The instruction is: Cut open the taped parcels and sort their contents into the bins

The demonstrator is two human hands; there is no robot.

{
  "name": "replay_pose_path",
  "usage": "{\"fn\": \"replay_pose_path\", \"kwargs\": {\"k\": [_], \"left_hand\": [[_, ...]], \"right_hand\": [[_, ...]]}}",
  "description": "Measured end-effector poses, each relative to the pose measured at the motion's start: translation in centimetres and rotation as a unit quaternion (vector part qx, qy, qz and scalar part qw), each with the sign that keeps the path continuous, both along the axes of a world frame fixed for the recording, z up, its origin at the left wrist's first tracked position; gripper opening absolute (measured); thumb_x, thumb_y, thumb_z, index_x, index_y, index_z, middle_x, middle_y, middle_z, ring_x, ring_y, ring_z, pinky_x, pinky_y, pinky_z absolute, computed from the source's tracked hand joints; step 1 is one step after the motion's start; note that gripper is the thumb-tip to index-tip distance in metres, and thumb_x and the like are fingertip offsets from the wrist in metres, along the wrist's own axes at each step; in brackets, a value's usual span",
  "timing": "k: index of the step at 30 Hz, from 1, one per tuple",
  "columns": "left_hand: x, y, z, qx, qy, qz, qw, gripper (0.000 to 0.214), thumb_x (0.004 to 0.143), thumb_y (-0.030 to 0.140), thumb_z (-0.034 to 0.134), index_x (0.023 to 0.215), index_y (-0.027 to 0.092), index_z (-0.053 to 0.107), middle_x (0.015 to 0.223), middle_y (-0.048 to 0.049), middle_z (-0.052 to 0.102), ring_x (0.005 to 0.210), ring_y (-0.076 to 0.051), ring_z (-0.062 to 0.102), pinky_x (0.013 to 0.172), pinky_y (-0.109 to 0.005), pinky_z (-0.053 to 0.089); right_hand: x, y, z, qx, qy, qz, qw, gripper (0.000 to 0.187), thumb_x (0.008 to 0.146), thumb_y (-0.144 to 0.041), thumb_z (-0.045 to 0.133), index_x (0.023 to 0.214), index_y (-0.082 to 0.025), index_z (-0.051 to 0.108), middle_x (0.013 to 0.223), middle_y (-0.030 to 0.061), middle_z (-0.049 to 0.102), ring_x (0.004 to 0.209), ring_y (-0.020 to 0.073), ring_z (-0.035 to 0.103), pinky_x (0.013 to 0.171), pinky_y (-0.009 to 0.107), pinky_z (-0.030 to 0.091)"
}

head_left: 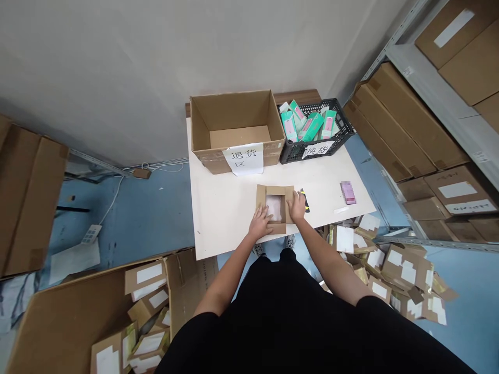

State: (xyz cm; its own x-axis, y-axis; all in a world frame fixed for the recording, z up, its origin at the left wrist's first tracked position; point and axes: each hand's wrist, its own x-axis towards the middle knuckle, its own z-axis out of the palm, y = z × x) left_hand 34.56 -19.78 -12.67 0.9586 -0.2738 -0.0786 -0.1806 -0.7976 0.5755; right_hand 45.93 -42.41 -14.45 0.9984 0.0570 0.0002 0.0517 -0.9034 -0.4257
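Observation:
A small cardboard box (276, 227) stands near the front of the white table with its flaps spread outward. Something pale lies flat at the bottom, too plain to name. My left hand (260, 223) rests on the left flap and near corner, fingers stretched out and apart. On the opposite side, my right hand (297, 206) grips the right flap, thumb toward the opening. Just beyond that hand lies a black and yellow tool (305, 200), partly hidden and too small to name surely. Farther right sits a blurred pink-purple bundle (348, 192).
Behind are a large open carton (210, 156) with a paper sign and a black crate (343, 127) of green-and-pink packets. Used boxes pile up right of the table (218, 218). A big carton (58, 311) at lower left holds more. Shelving (424, 67) stands right.

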Motion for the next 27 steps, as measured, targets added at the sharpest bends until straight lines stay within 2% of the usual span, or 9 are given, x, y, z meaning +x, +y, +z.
{"fn": "replay_pose_path", "kwargs": {"k": [3, 5, 7, 9, 12, 17, 19, 22, 27], "left_hand": [[-1.8, -1.1, -1.0, 0.024, -0.036, 0.085, 0.995, 0.042, 0.082, 0.037, 0.089, 0.119, 0.018, 0.079, 0.175, -0.015, 0.034, 0.167, -0.042, 0.012, 0.134, -0.063, 0.022], [-2.5, -1.6, -1.8, 0.018, -0.048, 0.115, 0.992, 0.029, 0.085, 0.036, 0.087, 0.105, 0.016, 0.08, 0.175, -0.0168, 0.034, 0.166, -0.042, 0.011, 0.133, -0.062, 0.027], [-2.9, -1.9, -2.5, 0.001, -0.059, 0.123, 0.991, 0.023, 0.085, 0.035, 0.087, 0.097, 0.016, 0.081, 0.175, -0.0162, 0.034, 0.166, -0.042, 0.01, 0.132, -0.061, 0.032], [-2.9, -2.1, -2.9, -0.015, -0.074, 0.114, 0.991, 0.021, 0.084, 0.033, 0.089, 0.094, 0.017, 0.081, 0.174, -0.0148, 0.035, 0.166, -0.042, 0.009, 0.131, -0.062, 0.034], [-2.9, -2.2, -3.1, -0.032, -0.094, 0.103, 0.99, 0.021, 0.081, 0.03, 0.091, 0.094, 0.018, 0.082, 0.173, -0.0133, 0.037, 0.166, -0.042, 0.009, 0.131, -0.066, 0.032], [-3.0, -2.1, -3.5, -0.048, -0.105, 0.111, 0.987, 0.019, 0.08, 0.028, 0.091, 0.094, 0.018, 0.082, 0.173, -0.0123, 0.039, 0.167, -0.041, 0.007, 0.132, -0.065, 0.032], [-3.2, -2.1, -3.8, -0.048, -0.108, 0.109, 0.987, 0.017, 0.083, 0.028, 0.09, 0.095, 0.018, 0.081, 0.173, -0.012, 0.039, 0.167, -0.039, 0.006, 0.131, -0.065, 0.034], [-3.2, -2.3, -4.1, -0.045, -0.106, 0.114, 0.987, 0.012, 0.086, 0.025, 0.085, 0.094, 0.018, 0.08, 0.172, -0.0119, 0.04, 0.167, -0.037, 0.002, 0.131, -0.062, 0.036], [-2.9, -2.7, -3.6, -0.04, -0.064, 0.115, 0.99, 0.011, 0.09, 0.028, 0.08, 0.091, 0.017, 0.078, 0.174, -0.0113, 0.037, 0.167, -0.035, -0.004, 0.134, -0.061, 0.029]], "right_hand": [[0.4, 1.8, 0.6, -0.078, 0.024, 0.186, 0.979, 0.046, 0.104, -0.022, 0.048, 0.147, -0.012, 0.064, 0.17, 0.0193, 0.04, 0.165, 0.0316, 0.018, 0.131, 0.056, 0.025], [0.4, 3.4, 0.7, -0.123, 0.094, 0.302, 0.941, 0.043, 0.101, -0.017, 0.051, 0.139, -0.011, 0.07, 0.17, 0.0189, 0.04, 0.166, 0.0307, 0.016, 0.129, 0.052, 0.031], [0.1, 4.7, 0.5, -0.172, 0.173, 0.355, 0.903, 0.044, 0.097, -0.017, 0.059, 0.14, -0.008, 0.069, 0.172, 0.0233, 0.036, 0.166, 0.0348, 0.017, 0.124, 0.048, 0.039], [-0.4, 5.7, 0.1, -0.208, 0.221, 0.362, 0.882, 0.061, 0.094, -0.022, 0.071, 0.152, -0.007, 0.059, 0.174, 0.0274, 0.027, 0.165, 0.0409, 0.018, 0.123, 0.05, 0.041], [-0.9, 6.5, -0.6, -0.217, 0.244, 0.349, 0.878, 0.099, 0.089, -0.037, 0.083, 0.171, -0.016, 0.031, 0.178, 0.0268, 0.011, 0.165, 0.0454, 0.013, 0.125, 0.056, 0.035], [-0.7, 7.7, -3.1, -0.249, 0.266, 0.34, 0.867, 0.13, 0.079, -0.042, 0.089, 0.175, -0.015, 0.006, 0.177, 0.0256, -0.016, 0.164, 0.0503, 0.0, 0.128, 0.065, 0.022], [-0.7, 8.2, -4.2, -0.269, 0.261, 0.343, 0.862, 0.131, 0.078, -0.037, 0.089, 0.175, -0.011, 0.005, 0.175, 0.027, -0.02, 0.164, 0.0523, 0.0, 0.128, 0.069, 0.018], [-0.5, 8.5, -5.2, -0.277, 0.258, 0.35, 0.857, 0.121, 0.079, -0.029, 0.084, 0.174, -0.007, 0.012, 0.174, 0.0285, -0.018, 0.163, 0.0529, 0.007, 0.125, 0.065, 0.031], [-0.5, 8.3, -5.0, -0.262, 0.228, 0.356, 0.868, 0.101, 0.089, -0.028, 0.071, 0.172, -0.006, 0.02, 0.175, 0.0303, -0.012, 0.161, 0.0505, 0.024, 0.121, 0.058, 0.042]]}}
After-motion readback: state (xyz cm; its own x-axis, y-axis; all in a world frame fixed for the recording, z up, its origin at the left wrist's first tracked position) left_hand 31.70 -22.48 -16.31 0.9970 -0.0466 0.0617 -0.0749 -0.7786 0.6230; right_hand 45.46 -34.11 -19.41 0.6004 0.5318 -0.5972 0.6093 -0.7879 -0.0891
